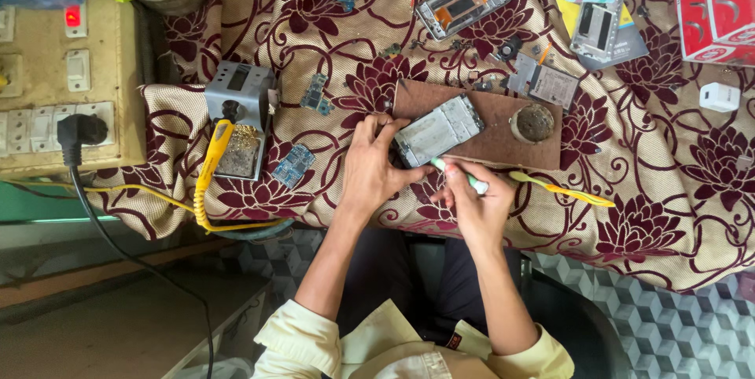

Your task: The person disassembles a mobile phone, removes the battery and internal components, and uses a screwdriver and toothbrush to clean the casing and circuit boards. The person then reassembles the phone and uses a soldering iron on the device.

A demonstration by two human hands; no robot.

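**At the bench edge: two hands on an opened phone**

At the near edge of the cloth-covered table (629, 151), the right hand (476, 206) was curled shut around a slim white-and-green tool (460, 174), its tip reaching toward the lower corner of the opened phone frame (438, 129). Just beside that hand lay a yellow toothbrush (560, 188), angled across the cloth. The left hand (373, 167) was partly closed, fingers bent and pressing on the frame's left end, steadying it rather than wrapping it. The frame lay tilted on a brown wooden board (487, 139), which also bore a round tin (533, 122) near its right end.

Left of the hands stood a grey soldering station (240, 88) with a yellow-handled iron (212, 155) hanging over its stand; small blue circuit boards (293, 164) lay near it. Farther back sat a second phone frame (462, 3), loose metal shields (543, 80), and a red box (716, 5) at the far right corner. A wall socket panel (55, 88) with a black plug stood at far left.
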